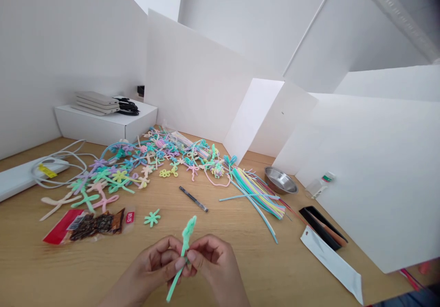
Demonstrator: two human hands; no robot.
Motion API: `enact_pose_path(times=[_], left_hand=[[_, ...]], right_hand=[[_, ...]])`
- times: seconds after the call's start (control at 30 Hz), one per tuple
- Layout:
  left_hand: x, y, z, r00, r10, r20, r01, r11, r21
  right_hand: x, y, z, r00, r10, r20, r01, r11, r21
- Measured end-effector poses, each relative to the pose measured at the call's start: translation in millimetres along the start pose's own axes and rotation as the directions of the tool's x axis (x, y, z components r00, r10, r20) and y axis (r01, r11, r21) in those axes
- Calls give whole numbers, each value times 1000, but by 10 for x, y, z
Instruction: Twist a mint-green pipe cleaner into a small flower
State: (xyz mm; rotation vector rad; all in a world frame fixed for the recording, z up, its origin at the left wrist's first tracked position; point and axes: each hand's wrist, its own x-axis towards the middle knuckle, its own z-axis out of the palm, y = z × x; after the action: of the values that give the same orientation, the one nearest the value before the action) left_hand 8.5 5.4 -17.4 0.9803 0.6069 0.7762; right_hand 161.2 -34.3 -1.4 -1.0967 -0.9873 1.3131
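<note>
I have a green pipe cleaner (186, 238) between my two hands, just over the near side of the bench (82, 272). It stands at a slant, its thick, twisted upper part rising above my fingers (179, 264) and leaning to the right, its plain single stem running down and to the left below them. My left hand (160, 263) pinches it around the middle, the thumb pressed on the front of the stem. My right hand (215, 259) closes on it from the other side, thumb and forefinger meeting at the stem slightly higher than my left thumb; what the tips behind it are doing is hidden from me.

Near my left hand, beyond the knuckles, a small green flower shape (151, 217) lies flat, with a snack packet (94, 224) to its left. A dark pen (193, 199) lies past the pipe cleaner's tip, well apart from it. Farther to the right, a fan of straight pipe cleaners (259, 192) spreads near a metal bowl (280, 181).
</note>
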Motion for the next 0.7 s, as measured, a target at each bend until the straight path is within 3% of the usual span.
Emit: enact_pose_path(times=[0.23,0.4,0.53,0.7], left_hand=[[-34,-24,-8,998,23,-56,-20,998,54],[-66,71,2,998,35,-58,-28,993,117],[-79,121,28,999,-18,-36,22,994,103],[-119,135,57,987,-150,-57,147,987,-59]], right_hand=[[25,16,23,995,40,-92,-39,999,7],[24,-35,21,994,-7,-113,1,999,-54],[17,-93,20,998,-22,-61,20,1000,-24],[-24,-106,12,995,-89,-49,85,994,-75]])
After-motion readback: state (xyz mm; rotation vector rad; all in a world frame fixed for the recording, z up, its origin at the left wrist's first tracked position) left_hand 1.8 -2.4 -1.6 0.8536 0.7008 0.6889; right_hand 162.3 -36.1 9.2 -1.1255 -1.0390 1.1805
